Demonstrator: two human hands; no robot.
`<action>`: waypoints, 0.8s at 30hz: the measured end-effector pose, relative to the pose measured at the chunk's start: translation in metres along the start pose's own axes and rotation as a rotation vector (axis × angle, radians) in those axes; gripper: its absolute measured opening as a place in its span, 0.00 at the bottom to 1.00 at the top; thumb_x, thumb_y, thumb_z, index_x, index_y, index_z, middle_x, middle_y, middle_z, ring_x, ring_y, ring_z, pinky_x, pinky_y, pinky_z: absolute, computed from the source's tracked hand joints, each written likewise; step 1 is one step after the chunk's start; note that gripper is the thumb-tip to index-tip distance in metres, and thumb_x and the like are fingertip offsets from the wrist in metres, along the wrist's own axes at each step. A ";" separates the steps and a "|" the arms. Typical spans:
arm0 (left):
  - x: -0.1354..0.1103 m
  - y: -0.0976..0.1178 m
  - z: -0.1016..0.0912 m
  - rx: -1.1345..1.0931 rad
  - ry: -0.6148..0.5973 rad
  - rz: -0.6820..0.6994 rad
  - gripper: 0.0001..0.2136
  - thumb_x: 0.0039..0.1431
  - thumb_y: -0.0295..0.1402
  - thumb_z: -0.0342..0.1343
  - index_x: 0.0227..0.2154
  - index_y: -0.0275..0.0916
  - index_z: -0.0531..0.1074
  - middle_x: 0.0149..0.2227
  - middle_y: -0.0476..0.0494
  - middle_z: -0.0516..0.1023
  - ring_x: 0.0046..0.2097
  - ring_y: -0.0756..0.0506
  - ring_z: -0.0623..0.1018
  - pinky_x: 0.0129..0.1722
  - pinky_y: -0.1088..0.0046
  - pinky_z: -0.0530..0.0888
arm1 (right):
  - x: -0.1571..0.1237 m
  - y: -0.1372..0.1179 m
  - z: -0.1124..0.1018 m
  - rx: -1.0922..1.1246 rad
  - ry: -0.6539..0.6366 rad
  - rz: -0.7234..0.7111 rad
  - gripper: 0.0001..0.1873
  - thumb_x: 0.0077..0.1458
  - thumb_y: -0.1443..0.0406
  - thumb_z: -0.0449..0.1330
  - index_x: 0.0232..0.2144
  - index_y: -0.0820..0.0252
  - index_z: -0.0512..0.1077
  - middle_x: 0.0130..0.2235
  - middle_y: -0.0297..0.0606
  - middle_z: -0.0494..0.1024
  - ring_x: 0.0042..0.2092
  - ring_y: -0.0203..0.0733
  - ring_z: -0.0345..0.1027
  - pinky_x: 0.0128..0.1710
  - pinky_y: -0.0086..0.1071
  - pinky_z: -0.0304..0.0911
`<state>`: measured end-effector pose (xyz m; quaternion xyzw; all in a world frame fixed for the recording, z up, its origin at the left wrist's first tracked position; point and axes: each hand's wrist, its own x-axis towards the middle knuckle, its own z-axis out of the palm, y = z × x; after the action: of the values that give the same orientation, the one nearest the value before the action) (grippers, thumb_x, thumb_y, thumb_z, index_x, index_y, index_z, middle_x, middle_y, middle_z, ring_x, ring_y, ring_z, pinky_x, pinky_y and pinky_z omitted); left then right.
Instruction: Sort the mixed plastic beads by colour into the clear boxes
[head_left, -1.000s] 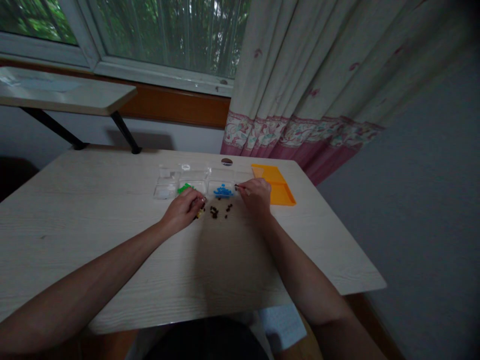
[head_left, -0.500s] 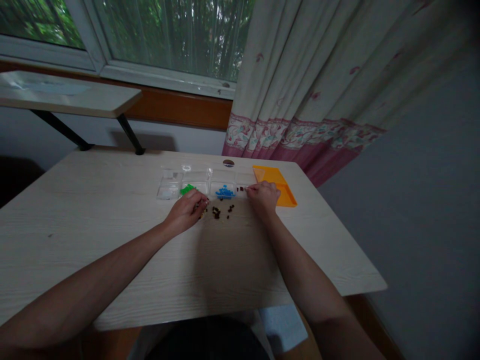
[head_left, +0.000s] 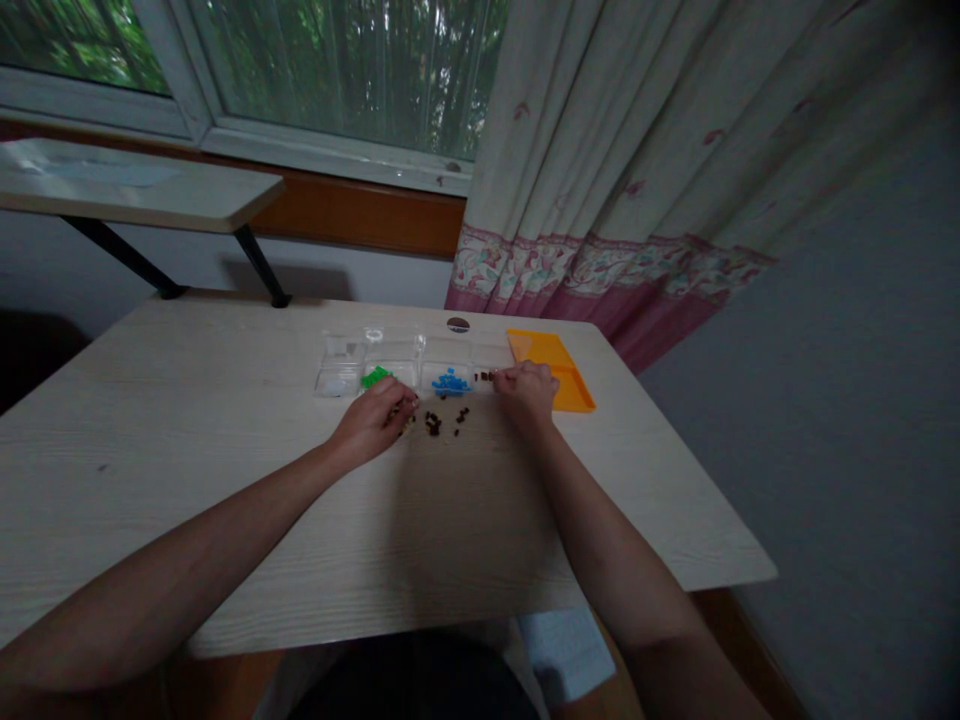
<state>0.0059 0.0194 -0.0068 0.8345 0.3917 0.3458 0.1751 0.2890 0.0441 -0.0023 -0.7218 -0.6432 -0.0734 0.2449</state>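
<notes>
A clear compartment box [head_left: 418, 352] lies across the far middle of the table. Small green pieces [head_left: 375, 377] fill part of one compartment, and small blue pieces [head_left: 451, 382] are in another. My left hand [head_left: 373, 418] rests with curled fingers over small pieces in front of the green ones; whatever its fingertips pinch is too small to name. At the box's right end, my right hand [head_left: 529, 392] has its fingers pinched together beside a few dark brown pieces [head_left: 485, 377]. Its grip is hidden. Loose dark brown pieces [head_left: 433, 424] lie on the table between my hands.
An orange tray [head_left: 574, 390] stands just right of my right hand, partly under the box's end. A round dark spot [head_left: 458, 325] is on the table [head_left: 300, 560] behind the box. A raised shelf [head_left: 225, 195] is at the back left, and a curtain [head_left: 600, 200] hangs behind.
My right hand has shifted very slightly at the box's right end, and the dark pieces beside its fingertips show closer together. My left hand has stayed in place.
</notes>
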 end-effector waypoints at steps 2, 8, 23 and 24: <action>0.000 0.001 -0.001 -0.002 -0.002 -0.001 0.11 0.68 0.38 0.47 0.37 0.39 0.71 0.35 0.44 0.70 0.38 0.46 0.71 0.37 0.68 0.68 | -0.001 -0.002 0.000 -0.004 0.014 -0.012 0.21 0.62 0.54 0.53 0.31 0.59 0.81 0.39 0.49 0.77 0.44 0.52 0.60 0.43 0.42 0.52; 0.000 0.001 -0.001 0.002 -0.008 0.008 0.11 0.68 0.37 0.46 0.37 0.39 0.71 0.35 0.45 0.69 0.38 0.46 0.70 0.36 0.69 0.68 | -0.001 -0.004 -0.002 0.002 0.037 -0.031 0.24 0.64 0.52 0.51 0.31 0.58 0.80 0.39 0.48 0.78 0.45 0.52 0.60 0.43 0.42 0.51; -0.003 0.005 -0.001 0.175 -0.228 0.258 0.16 0.64 0.40 0.54 0.51 0.43 0.73 0.40 0.42 0.70 0.44 0.42 0.70 0.45 0.64 0.68 | -0.014 -0.030 -0.006 0.128 0.080 -0.257 0.21 0.66 0.54 0.52 0.29 0.56 0.79 0.34 0.38 0.79 0.42 0.43 0.63 0.44 0.38 0.49; -0.003 0.004 -0.001 0.185 -0.236 0.264 0.16 0.63 0.40 0.55 0.51 0.44 0.74 0.41 0.42 0.69 0.44 0.42 0.70 0.45 0.65 0.67 | -0.015 -0.031 -0.006 0.140 0.075 -0.266 0.21 0.66 0.54 0.52 0.29 0.56 0.80 0.34 0.37 0.79 0.42 0.43 0.64 0.44 0.38 0.49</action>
<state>0.0063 0.0147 -0.0049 0.9259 0.2858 0.2279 0.0954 0.2577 0.0301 0.0047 -0.6083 -0.7270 -0.0869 0.3066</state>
